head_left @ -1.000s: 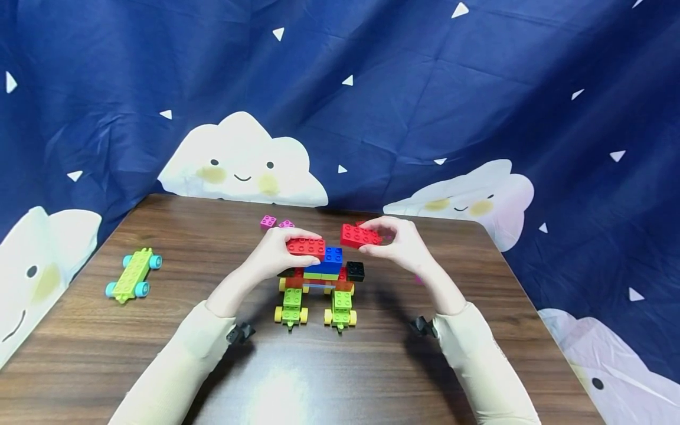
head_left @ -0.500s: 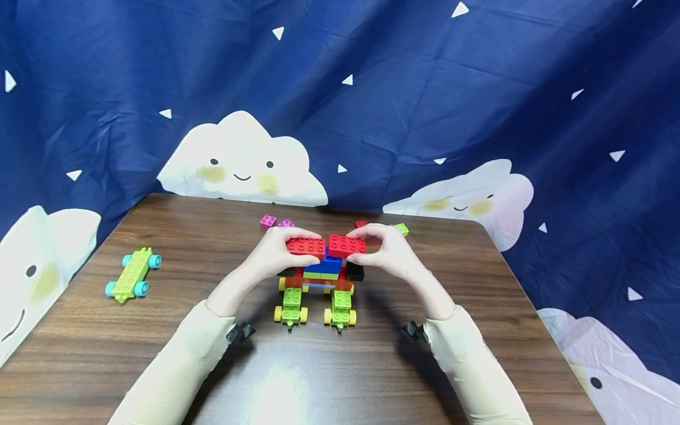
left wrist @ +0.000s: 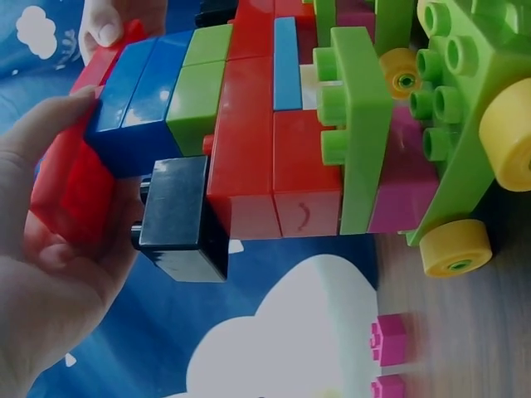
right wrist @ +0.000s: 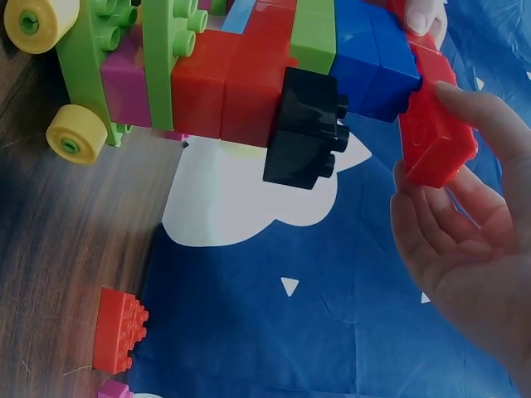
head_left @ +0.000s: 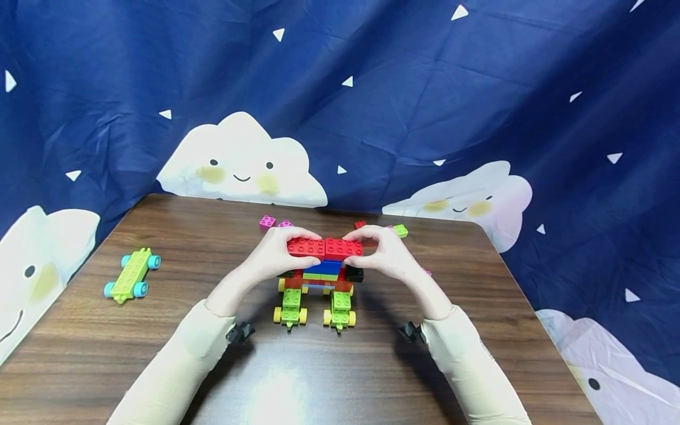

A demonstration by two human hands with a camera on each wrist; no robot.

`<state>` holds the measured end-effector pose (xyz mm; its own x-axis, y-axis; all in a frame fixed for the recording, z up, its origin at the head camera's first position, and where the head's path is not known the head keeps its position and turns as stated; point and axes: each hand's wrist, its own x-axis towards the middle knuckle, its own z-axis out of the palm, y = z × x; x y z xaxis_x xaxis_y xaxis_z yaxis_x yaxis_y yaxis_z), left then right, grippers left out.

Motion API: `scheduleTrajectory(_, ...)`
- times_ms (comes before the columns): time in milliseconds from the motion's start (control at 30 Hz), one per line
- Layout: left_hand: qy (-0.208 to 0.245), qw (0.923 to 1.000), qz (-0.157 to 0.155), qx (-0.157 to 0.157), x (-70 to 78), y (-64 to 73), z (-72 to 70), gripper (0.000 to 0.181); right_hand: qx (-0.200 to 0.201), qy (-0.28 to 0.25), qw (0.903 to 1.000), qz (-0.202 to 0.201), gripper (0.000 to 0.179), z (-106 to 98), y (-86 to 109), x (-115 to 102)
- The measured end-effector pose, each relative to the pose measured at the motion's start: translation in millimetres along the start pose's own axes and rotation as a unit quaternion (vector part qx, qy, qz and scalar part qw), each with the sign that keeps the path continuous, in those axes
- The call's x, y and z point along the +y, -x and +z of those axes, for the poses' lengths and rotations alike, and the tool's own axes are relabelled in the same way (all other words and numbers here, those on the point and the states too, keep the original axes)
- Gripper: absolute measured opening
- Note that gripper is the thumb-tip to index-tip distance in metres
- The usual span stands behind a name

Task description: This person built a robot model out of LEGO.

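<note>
In the head view my left hand (head_left: 265, 257) grips one red brick (head_left: 306, 248) between thumb and fingers. My right hand (head_left: 390, 257) pinches a second red brick (head_left: 344, 248), set end to end with the first. Both lie over the blue bricks (head_left: 324, 268) at the top of a built figure. In the right wrist view, the right red brick (right wrist: 436, 133) sits against the blue bricks' top. Below come green and red layers, with a black brick (left wrist: 176, 214) jutting out on the left and another (right wrist: 303, 124) on the right. Green wheeled bases (head_left: 290, 314) carry the figure.
On the table's left stands a lime car base (head_left: 133, 275) with blue wheels. Toward the back edge lie pink bricks (head_left: 267, 222), a small red brick (head_left: 360, 225) and a lime brick (head_left: 401, 231). A blue cloth (head_left: 340, 106) with clouds hangs behind the table.
My right hand has moved left and slightly down with its red brick, bringing it over the blue bricks and up against the other red brick. My left hand has stayed in place.
</note>
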<state>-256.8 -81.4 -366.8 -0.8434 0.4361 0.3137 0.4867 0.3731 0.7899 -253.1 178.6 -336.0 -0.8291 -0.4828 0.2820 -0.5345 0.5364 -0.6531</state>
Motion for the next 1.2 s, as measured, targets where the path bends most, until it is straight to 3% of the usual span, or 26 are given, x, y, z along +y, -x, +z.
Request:
scheduleTrajectory(600,-0.036,0.9985,0.04,0.002,8.3,-11.3,4.3,0.038,-0.011,0.019,0.9997,-0.007,0.039,-1.4,0.2,-4.3)
scheduleTrajectory(1200,-0.031,0.9989,0.033,-0.012,10.1,-12.3,5.4,0.035,0.003,-0.037,0.9993,0.001,0.032,12.7,-7.2,-8.6)
